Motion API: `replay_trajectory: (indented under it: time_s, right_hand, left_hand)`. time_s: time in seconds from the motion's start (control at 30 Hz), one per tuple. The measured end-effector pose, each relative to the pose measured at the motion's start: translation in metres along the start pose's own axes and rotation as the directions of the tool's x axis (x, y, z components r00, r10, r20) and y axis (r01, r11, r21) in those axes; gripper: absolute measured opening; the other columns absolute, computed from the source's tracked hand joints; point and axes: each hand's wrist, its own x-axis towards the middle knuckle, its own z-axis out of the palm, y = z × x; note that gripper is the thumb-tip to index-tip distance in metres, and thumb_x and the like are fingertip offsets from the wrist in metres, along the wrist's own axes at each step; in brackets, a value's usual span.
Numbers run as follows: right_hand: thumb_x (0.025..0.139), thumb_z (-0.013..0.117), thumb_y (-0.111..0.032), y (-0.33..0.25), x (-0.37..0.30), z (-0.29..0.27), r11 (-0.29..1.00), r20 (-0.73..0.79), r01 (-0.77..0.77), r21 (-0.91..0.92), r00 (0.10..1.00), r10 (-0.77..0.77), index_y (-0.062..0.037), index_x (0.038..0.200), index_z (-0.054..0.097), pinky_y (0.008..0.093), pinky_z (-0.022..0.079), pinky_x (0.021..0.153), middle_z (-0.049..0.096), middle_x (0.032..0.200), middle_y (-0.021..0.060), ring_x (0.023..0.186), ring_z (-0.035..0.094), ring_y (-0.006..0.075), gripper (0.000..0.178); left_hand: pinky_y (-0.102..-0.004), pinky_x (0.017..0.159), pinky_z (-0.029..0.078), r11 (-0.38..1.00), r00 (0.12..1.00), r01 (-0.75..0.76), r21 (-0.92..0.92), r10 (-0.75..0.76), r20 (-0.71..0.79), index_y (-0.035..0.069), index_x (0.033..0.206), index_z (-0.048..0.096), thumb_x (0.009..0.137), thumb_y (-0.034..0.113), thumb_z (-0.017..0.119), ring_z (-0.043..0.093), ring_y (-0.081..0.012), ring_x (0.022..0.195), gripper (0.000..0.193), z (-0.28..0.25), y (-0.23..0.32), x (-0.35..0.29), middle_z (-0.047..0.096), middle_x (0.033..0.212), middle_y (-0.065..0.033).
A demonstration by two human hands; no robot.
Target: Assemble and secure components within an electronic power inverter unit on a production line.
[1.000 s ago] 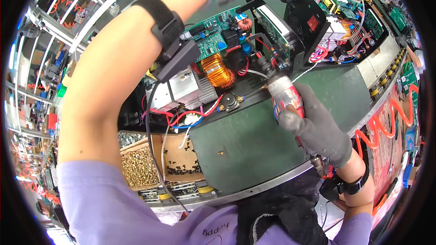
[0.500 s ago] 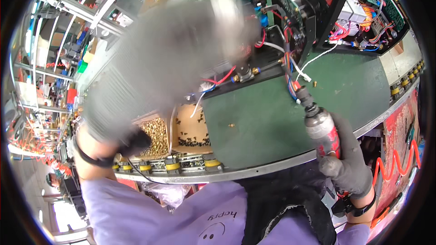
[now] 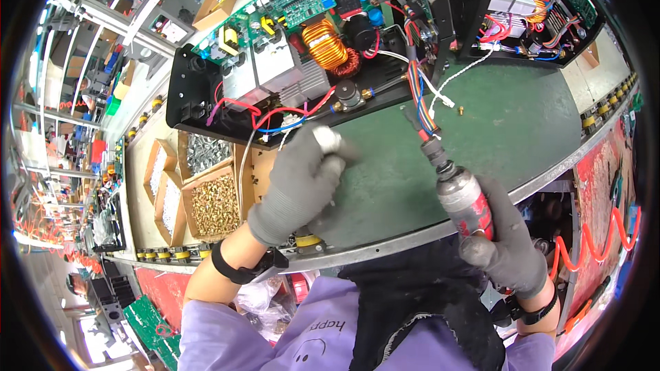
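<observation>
My right hand (image 3: 512, 251), in a grey glove, is wrapped around a power screwdriver (image 3: 457, 196) with a silver-and-red body and a black nose. Its dark tip points up and away, beside a bundle of coloured wires (image 3: 425, 106). My left hand (image 3: 299, 178), also gloved and with a white wrap on one digit, hovers over the green mat (image 3: 392, 185) with its fingers curled together. Its fingertips are blurred, so anything they hold is hidden. Just beyond lies an opened black device chassis (image 3: 180, 96) with an orange-wound coil (image 3: 324, 42), circuit boards and heatsinks.
A second opened chassis (image 3: 577, 55) stands at the far right. On the left are cardboard boxes of brass fasteners (image 3: 214, 205), silver parts (image 3: 206, 153) and white parts (image 3: 169, 206). A small brass piece (image 3: 461, 110) lies on the mat. A red coiled hose (image 3: 598, 251) hangs at right.
My left hand has swung down from above the chassis to the near part of the mat, uncovering the chassis and boxes. My right hand has shifted slightly left with the screwdriver.
</observation>
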Motion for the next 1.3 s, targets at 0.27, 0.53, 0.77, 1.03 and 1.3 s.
replay_trajectory:
  time_s: [0.27,0.53,0.77,1.03,1.3]
  right_hand:
    - [0.079,0.08,-0.029,-0.004,0.004,0.01,0.996,0.114,0.078,-0.048,0.991,-0.072,0.0,0.136,0.039,0.0358,0.048,0.084,0.06,0.106,0.0155,0.093,0.06,0.0224,0.076]
    - [0.084,0.075,-0.037,0.0,0.01,0.007,0.991,0.067,0.081,-0.108,0.995,-0.074,0.0012,0.135,0.038,0.0363,0.05,0.079,0.06,0.102,0.0166,0.087,0.061,0.0228,0.074]
    - [0.083,0.076,-0.034,-0.004,0.012,0.006,0.983,0.105,0.006,-0.181,0.994,0.013,-0.0018,0.135,0.038,0.0373,0.051,0.072,0.062,0.096,0.0161,0.079,0.065,0.0246,0.071]
    - [0.08,0.079,-0.029,-0.004,0.014,0.004,0.948,0.082,0.068,-0.311,0.996,-0.045,-0.0055,0.135,0.039,0.0388,0.053,0.068,0.065,0.089,0.0162,0.074,0.068,0.0303,0.072]
    - [0.083,0.076,-0.027,-0.004,0.015,0.001,0.983,0.14,0.028,-0.183,0.99,-0.002,-0.0052,0.136,0.039,0.0365,0.051,0.065,0.061,0.087,0.0116,0.069,0.064,0.0228,0.068]
  left_hand:
    - [-0.0243,0.062,0.046,0.579,0.946,0.303,-0.757,-0.276,0.167,-0.001,0.131,0.052,0.096,0.015,0.055,0.056,-0.0101,0.073,0.039,0.008,0.048,0.04,0.062,0.092,-0.0069]
    - [-0.0182,0.049,0.041,0.696,0.964,0.228,-0.681,-0.261,0.056,0.001,0.133,0.051,0.1,0.019,0.051,0.054,-0.0055,0.062,0.037,0.022,0.043,0.047,0.064,0.086,-0.007]
    - [-0.022,0.053,0.046,0.866,0.969,0.214,-0.452,-0.246,-0.014,0.007,0.125,0.061,0.096,0.007,0.047,0.054,-0.0067,0.059,0.032,0.018,0.048,0.048,0.065,0.083,-0.0055]
    - [-0.0216,0.065,0.047,0.997,0.995,-0.065,-0.04,0.062,-0.081,0.005,0.125,0.062,0.095,0.005,0.046,0.056,-0.0061,0.075,0.034,0.017,0.043,0.056,0.064,0.096,-0.0031]
    - [-0.0225,0.058,0.047,0.983,0.981,-0.184,-0.003,0.184,-0.067,0.005,0.123,0.062,0.094,0.004,0.048,0.054,-0.0085,0.061,0.032,0.023,0.047,0.058,0.064,0.079,-0.0031]
